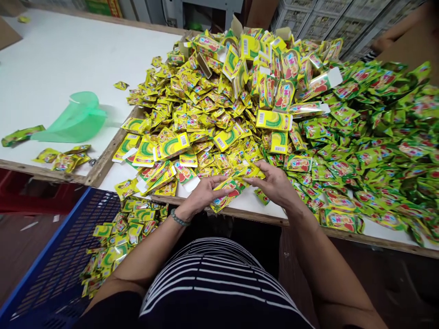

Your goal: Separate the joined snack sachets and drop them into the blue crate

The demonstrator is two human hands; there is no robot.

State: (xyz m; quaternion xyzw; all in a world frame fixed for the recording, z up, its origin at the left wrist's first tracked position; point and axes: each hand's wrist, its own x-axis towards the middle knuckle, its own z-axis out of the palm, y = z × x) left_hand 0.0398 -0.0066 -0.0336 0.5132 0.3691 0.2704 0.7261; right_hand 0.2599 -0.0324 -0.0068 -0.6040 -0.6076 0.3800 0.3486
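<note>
The left hand (203,197) holds a small yellow and green card box with red fruit on it (228,194), pinched between thumb and fingers. The box is over the front edge of a white table with wooden edges (68,55). The right hand (278,185) is at the box's right end, its thumb and fingers close together. I cannot tell if they pinch something. Just past the hands is a big heap of shiny yellow packets (188,121), with yellow card boxes (274,120) on it. To the right lie many shiny green packets (343,169). On the left sits a see-through green plastic scoop (75,121). Below is a blue plastic basket (51,246) with yellow packs inside.
</note>
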